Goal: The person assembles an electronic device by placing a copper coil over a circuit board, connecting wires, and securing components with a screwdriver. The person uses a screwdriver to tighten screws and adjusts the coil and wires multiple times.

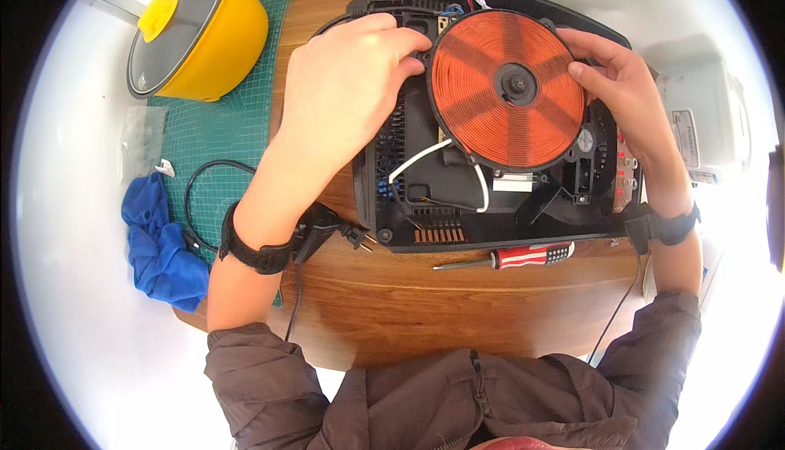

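Note:
A round copper induction coil (466, 114) with a black frame lies over the opened black housing (499, 233) of an induction cooker. My left hand (352, 74) has its thumb and index finger closed at the coil's left rim. On the opposite side, my right hand (617, 78) grips the right rim, its thumb resting on top of the windings. Two white-sleeved wires (482, 184) run from the coil's lower edge into the housing. Much of the interior beneath the coil is hidden.
A red and white screwdriver (531, 256) lies in front of the housing on the wooden table (392, 311). To the left are a green cutting mat (217, 127), a yellow lidded pot (221, 49), a blue cloth (159, 245) and a black power plug (356, 237). A whitish container (699, 106) stands right.

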The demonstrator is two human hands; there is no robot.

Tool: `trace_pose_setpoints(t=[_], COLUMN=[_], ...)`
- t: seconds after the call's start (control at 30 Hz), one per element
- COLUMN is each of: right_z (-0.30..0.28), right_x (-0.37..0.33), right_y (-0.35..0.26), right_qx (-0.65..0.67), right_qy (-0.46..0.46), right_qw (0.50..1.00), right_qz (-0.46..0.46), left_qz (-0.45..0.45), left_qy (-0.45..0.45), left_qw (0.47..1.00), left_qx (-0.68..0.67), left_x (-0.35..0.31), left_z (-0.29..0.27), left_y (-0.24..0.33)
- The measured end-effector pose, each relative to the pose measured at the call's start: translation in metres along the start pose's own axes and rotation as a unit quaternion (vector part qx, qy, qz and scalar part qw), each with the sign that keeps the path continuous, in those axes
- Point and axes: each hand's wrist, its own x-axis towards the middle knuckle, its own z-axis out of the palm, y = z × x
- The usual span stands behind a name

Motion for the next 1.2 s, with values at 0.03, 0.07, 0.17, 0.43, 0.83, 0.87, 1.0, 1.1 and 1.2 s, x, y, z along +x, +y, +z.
trace_pose_setpoints(t=[0.03,0.07,0.17,0.43,0.83,0.87,1.0,1.1,1.2], right_z=[-0.001,-0.001,-0.002,0.002,0.000,0.001,0.006,0.005,0.008], right_x=[0.001,0.001,0.003,-0.005,-0.018,-0.019,-0.029,-0.034,-0.039], right_y=[0.000,0.001,0.003,-0.002,-0.014,-0.016,-0.020,-0.014,-0.009], right_qx=[-0.014,-0.028,-0.020,-0.098,-0.234,-0.223,-0.271,-0.284,-0.231], right_qy=[-0.002,-0.004,-0.013,-0.006,-0.016,-0.017,-0.005,-0.010,0.005], right_qw=[1.000,1.000,1.000,0.995,0.971,0.974,0.962,0.955,0.966], right_qz=[0.000,-0.001,-0.006,-0.034,-0.038,-0.030,-0.042,-0.081,-0.118], left_qz=[-0.002,-0.004,-0.010,0.036,0.065,0.065,0.065,0.067,0.069], left_qy=[0.002,0.003,0.007,-0.002,0.030,0.029,0.027,0.020,0.016], left_qw=[1.000,1.000,1.000,0.996,0.995,0.995,0.995,0.995,0.995], left_qx=[0.003,0.006,0.018,0.077,0.076,0.071,0.068,0.074,0.073], left_x=[0.000,0.001,0.002,0.005,0.002,0.002,0.002,0.002,0.004], left_z=[0.000,0.000,0.001,-0.002,0.001,0.001,0.002,0.002,-0.002], left_y=[0.000,0.000,-0.001,-0.001,0.001,0.000,0.000,-0.002,-0.002])
